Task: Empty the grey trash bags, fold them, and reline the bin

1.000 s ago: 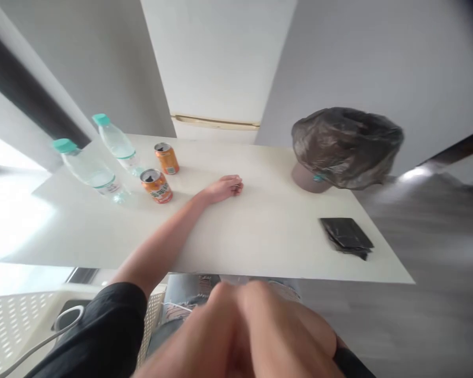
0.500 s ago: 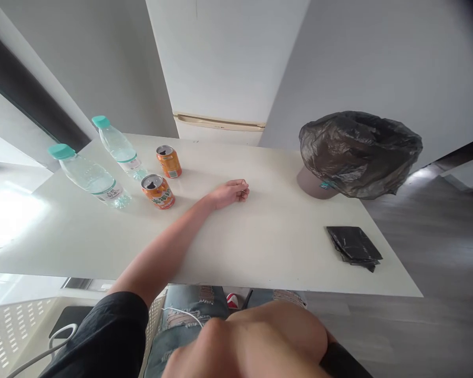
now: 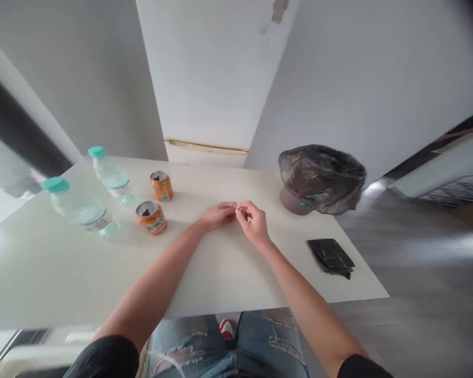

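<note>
My left hand (image 3: 219, 216) rests over the middle of the white table (image 3: 236, 273), its fingers pressed together. Against its fingertips is my right hand (image 3: 256, 224), thumb and forefinger closed in a pinch. Whatever may be between the fingers of either hand is too small or hidden to name. To the left of my hands stand two orange drink cans, a front can (image 3: 152, 218) and a back can (image 3: 161, 186), both with opened tops. Beyond them are two clear bottles with teal caps, a nearer bottle (image 3: 82, 210) and a farther bottle (image 3: 112, 176).
A brownish bin (image 3: 294, 202) lined with a puffed-out black plastic bag (image 3: 323, 181) stands at the table's back right. In front of it lies a folded black plastic bag (image 3: 331, 256). A white fridge (image 3: 208, 79) stands behind the table.
My right hand has come up from near my body, over the table, to meet my left hand's fingertips. The head view has shifted, so the things on the table appear lower.
</note>
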Demonstrator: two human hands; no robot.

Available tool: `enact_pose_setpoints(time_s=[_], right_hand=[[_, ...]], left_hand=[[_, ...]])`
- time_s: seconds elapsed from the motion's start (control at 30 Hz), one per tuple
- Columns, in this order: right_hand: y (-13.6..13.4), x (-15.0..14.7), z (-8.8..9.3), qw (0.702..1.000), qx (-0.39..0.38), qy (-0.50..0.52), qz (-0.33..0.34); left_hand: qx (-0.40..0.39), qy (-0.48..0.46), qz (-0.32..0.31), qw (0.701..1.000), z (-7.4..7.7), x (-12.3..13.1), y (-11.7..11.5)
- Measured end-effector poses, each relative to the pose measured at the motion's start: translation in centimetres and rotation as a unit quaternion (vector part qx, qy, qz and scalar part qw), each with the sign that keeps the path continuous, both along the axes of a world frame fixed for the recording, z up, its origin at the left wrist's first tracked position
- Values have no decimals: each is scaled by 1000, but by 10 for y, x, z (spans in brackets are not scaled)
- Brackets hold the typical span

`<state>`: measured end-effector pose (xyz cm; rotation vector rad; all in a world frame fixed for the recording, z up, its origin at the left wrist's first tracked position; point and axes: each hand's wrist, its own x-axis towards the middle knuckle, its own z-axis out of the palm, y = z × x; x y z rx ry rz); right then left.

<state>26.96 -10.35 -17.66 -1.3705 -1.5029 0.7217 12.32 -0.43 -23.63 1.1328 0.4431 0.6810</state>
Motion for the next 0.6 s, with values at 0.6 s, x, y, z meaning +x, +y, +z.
enact_pose_setpoints(time_s=[0.6], right_hand=[[42,44,-25,993,-49,62,-87]], left_hand=[[91,116,-10,989,12,-6,-5]])
